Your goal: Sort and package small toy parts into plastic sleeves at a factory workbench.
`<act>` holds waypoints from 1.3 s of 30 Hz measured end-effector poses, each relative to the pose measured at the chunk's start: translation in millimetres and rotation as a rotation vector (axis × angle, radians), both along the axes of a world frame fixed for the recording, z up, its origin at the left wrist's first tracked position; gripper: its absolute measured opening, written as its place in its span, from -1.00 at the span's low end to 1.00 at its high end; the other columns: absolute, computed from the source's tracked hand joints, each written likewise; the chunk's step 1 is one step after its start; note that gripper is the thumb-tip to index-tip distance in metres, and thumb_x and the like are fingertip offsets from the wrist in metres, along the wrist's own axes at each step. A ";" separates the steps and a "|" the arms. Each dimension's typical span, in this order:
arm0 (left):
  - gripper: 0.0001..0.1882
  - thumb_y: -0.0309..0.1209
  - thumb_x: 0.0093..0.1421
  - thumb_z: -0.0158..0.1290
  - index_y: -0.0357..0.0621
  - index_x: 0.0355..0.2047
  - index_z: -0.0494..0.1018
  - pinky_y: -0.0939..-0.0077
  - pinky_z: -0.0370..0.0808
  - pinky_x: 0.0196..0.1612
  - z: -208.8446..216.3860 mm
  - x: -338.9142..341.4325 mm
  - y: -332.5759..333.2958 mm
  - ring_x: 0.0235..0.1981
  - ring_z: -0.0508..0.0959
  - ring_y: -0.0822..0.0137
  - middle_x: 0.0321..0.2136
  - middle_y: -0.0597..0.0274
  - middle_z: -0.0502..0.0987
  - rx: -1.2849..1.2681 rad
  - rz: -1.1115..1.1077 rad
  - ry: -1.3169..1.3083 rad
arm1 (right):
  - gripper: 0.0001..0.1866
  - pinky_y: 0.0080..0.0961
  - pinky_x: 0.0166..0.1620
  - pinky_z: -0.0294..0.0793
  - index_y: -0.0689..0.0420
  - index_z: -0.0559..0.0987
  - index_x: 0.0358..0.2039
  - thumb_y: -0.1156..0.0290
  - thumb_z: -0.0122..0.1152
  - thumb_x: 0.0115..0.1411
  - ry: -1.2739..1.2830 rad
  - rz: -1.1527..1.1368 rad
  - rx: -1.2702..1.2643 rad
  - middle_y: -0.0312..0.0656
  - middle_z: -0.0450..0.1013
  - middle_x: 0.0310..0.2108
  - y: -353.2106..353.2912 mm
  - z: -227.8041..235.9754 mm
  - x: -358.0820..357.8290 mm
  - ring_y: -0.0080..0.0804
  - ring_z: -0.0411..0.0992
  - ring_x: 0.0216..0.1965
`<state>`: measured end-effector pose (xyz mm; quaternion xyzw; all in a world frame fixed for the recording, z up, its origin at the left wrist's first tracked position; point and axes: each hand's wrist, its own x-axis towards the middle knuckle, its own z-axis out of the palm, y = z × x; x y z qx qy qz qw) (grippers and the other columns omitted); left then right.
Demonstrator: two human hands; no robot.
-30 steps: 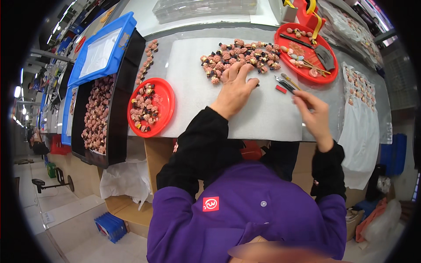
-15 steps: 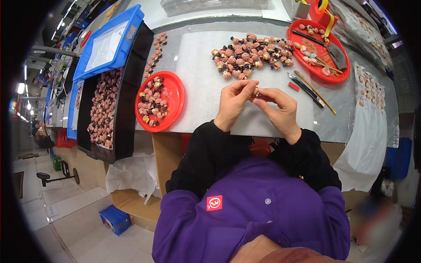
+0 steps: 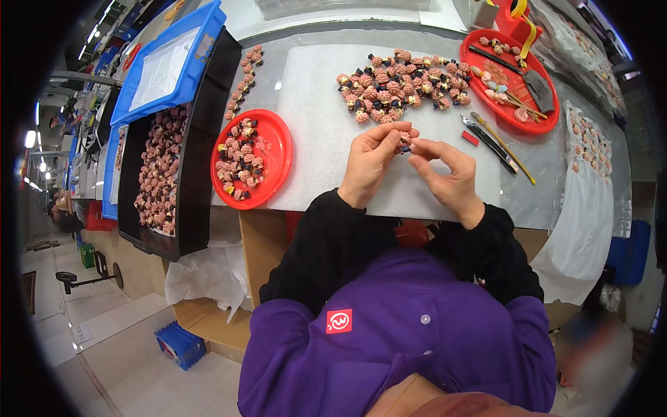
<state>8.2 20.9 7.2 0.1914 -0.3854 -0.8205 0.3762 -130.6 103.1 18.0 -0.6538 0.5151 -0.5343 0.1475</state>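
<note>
The only view sits on my head, looking steeply down over my purple vest (image 3: 403,340) and black sleeves onto the grey tabletop (image 3: 313,76), which fills the upper half of the frame. It is close: my left hand (image 3: 372,161) and right hand (image 3: 448,177) meet near the centre. The fisheye bends the tabletop's edges and darkens the corners. Floor shows at lower left.

Pink-and-black small pieces (image 3: 401,83) piled on white mat (image 3: 313,104). Red round dish (image 3: 275,156), red tray (image 3: 538,118). Black bin (image 3: 201,139), blue lid (image 3: 191,76). Grey bench (image 3: 549,181). Purple vest (image 3: 417,347), black sleeves (image 3: 326,243).
</note>
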 end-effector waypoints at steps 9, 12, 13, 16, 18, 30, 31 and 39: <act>-0.76 -0.45 0.22 -0.11 -0.25 -0.11 0.34 0.59 0.42 -0.27 8.3 -0.2 -1.7 -0.30 0.47 0.41 -0.28 0.26 0.42 0.206 -0.113 0.013 | -0.62 -0.40 -0.18 0.37 0.12 0.53 -0.22 0.66 0.10 -0.12 0.739 -0.255 -0.092 -0.24 0.45 -0.38 -84.5 14.6 -49.6 -0.23 0.36 -0.29; -0.73 -0.47 0.19 -0.06 -0.23 -0.09 0.33 0.72 0.33 -0.39 1.2 0.5 -0.9 -0.40 0.39 0.54 -0.29 0.30 0.41 0.151 -0.088 -0.041 | -0.62 -0.41 -0.22 0.38 0.09 0.50 -0.16 0.61 0.16 -0.07 0.679 -0.221 -0.116 -0.18 0.45 -0.33 -79.9 15.6 -50.3 -0.23 0.38 -0.27; -0.73 -0.47 0.19 -0.06 -0.23 -0.09 0.33 0.72 0.33 -0.39 -0.7 0.2 -1.0 -0.40 0.39 0.54 -0.29 0.30 0.41 0.154 -0.079 -0.039 | -0.68 -0.54 -0.35 0.41 0.15 0.49 -0.19 0.59 0.19 -0.03 0.549 -0.239 -0.177 -0.20 0.45 -0.40 -75.4 16.9 -46.2 -0.39 0.41 -0.36; -0.73 -0.47 0.16 -0.01 -0.21 -0.11 0.35 0.78 0.23 -0.51 1.6 -3.1 2.3 -0.54 0.29 0.65 -0.37 0.39 0.34 -0.055 -0.012 -0.118 | -0.76 -0.67 -0.46 0.40 0.22 0.48 -0.24 0.54 0.21 0.03 -0.374 -0.136 0.249 -0.25 0.44 -0.47 -46.2 19.8 -19.3 -0.56 0.40 -0.47; -0.74 -0.45 0.14 0.04 -0.21 -0.15 0.37 0.80 0.20 -0.55 3.2 -7.6 3.5 -0.59 0.26 0.69 -0.41 0.40 0.36 -0.101 0.013 -0.128 | -0.79 -0.73 -0.48 0.39 0.26 0.46 -0.29 0.49 0.21 0.07 -0.628 -0.063 0.299 -0.26 0.44 -0.48 -26.3 11.4 -5.2 -0.61 0.38 -0.56; -0.80 -0.50 0.20 -0.07 -0.30 -0.18 0.39 0.75 0.28 -0.43 -0.9 -2.1 3.6 -0.50 0.32 0.61 -0.45 0.37 0.39 -0.343 -0.024 -0.149 | -0.76 -0.64 -0.21 0.41 0.31 0.48 -0.16 0.60 0.06 0.13 -0.445 0.090 0.098 -0.15 0.39 -0.27 4.0 -5.8 -3.2 -0.49 0.40 -0.31; -0.80 -0.50 0.20 -0.07 -0.30 -0.18 0.39 0.75 0.28 -0.43 0.0 -2.0 4.3 -0.50 0.32 0.61 -0.45 0.37 0.39 -0.343 -0.024 -0.153 | -0.76 -0.64 -0.20 0.42 0.31 0.48 -0.16 0.63 0.08 0.11 -0.458 0.086 0.077 -0.15 0.38 -0.26 4.2 -3.5 -1.1 -0.49 0.40 -0.29; -0.76 -0.66 0.11 -0.05 -0.30 -0.18 0.41 0.68 0.36 -0.31 3.4 -5.5 5.9 -0.36 0.38 0.55 -0.28 0.30 0.36 -0.425 0.062 -0.144 | -0.70 -0.61 -0.15 0.42 0.30 0.47 -0.18 0.70 0.17 0.00 -0.359 0.027 0.009 -0.14 0.37 -0.21 4.8 -8.1 -1.5 -0.45 0.38 -0.20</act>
